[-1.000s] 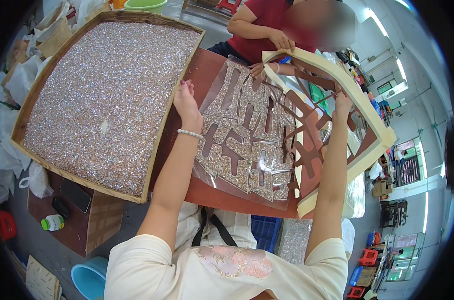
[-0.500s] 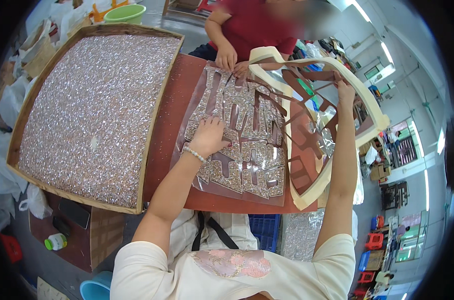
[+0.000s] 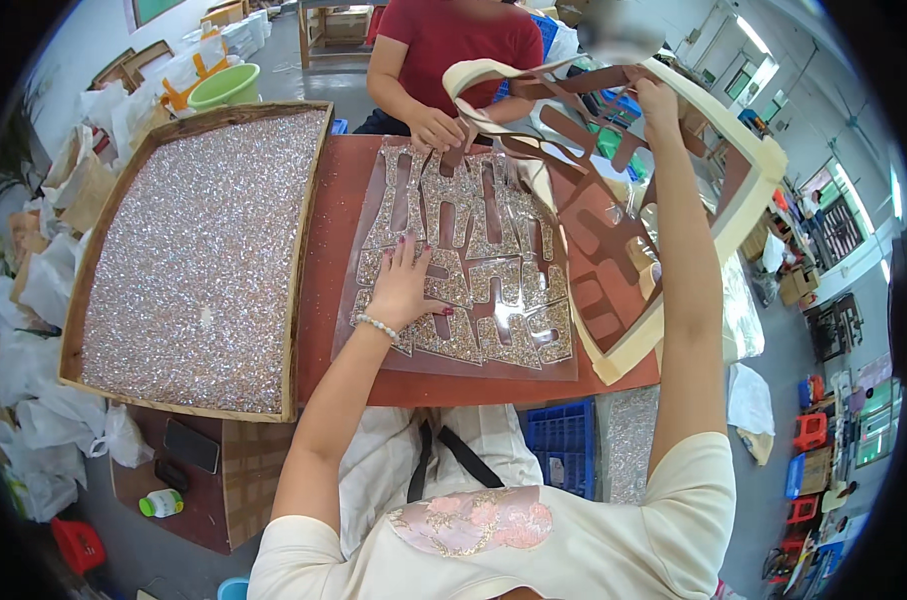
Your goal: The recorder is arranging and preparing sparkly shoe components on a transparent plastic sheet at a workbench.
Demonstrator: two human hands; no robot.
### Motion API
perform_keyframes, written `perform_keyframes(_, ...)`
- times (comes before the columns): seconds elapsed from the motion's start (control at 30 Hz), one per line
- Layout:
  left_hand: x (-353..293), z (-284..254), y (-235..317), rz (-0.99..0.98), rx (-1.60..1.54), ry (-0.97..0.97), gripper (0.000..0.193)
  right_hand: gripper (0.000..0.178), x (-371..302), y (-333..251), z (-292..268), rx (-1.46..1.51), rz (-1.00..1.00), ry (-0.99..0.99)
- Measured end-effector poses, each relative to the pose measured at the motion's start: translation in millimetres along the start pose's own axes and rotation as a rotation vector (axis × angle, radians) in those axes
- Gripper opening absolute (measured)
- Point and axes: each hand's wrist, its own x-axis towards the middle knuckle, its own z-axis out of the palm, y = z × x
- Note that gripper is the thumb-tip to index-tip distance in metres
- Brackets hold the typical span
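My left hand [image 3: 403,288] lies flat with fingers spread on a clear sheet [image 3: 353,340] that carries glittering, crystal-covered shapes [image 3: 493,265]. My right hand [image 3: 657,104], arm stretched out, is closed on the far part of a brown cut-out stencil [image 3: 628,240] edged with a wide cream border [image 3: 748,185]. The stencil is tilted up off the sheet on the right, its strips sagging. Across the table a co-worker's hand [image 3: 436,130] is by the sheet's far edge, close to a brown strip; its exact grip cannot be made out.
A wooden-rimmed tray [image 3: 300,250] full of sparkling stones stands at the left on the red-brown table [image 3: 323,215]. Behind it is a green basin [image 3: 223,88]. Plastic bags [image 3: 48,350] crowd the left side. Below are a phone [image 3: 191,445] and a blue crate [image 3: 560,450].
The whole view has shifted. The fingers of my left hand have spread out on the sheet. My right hand has lifted the stencil's far side higher and farther off the sheet.
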Motion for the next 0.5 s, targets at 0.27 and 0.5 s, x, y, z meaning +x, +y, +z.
perform_keyframes(0.27,-11,-62,94,0.223,-0.474,0.180,0.035,0.027,-24,-65,-37,0.119,-0.217,-0.046)
perform_keyframes(0.5,-53,-116,200,0.375,-0.887,0.335,0.055,0.026,-87,-159,-21,-0.405,-0.656,0.108)
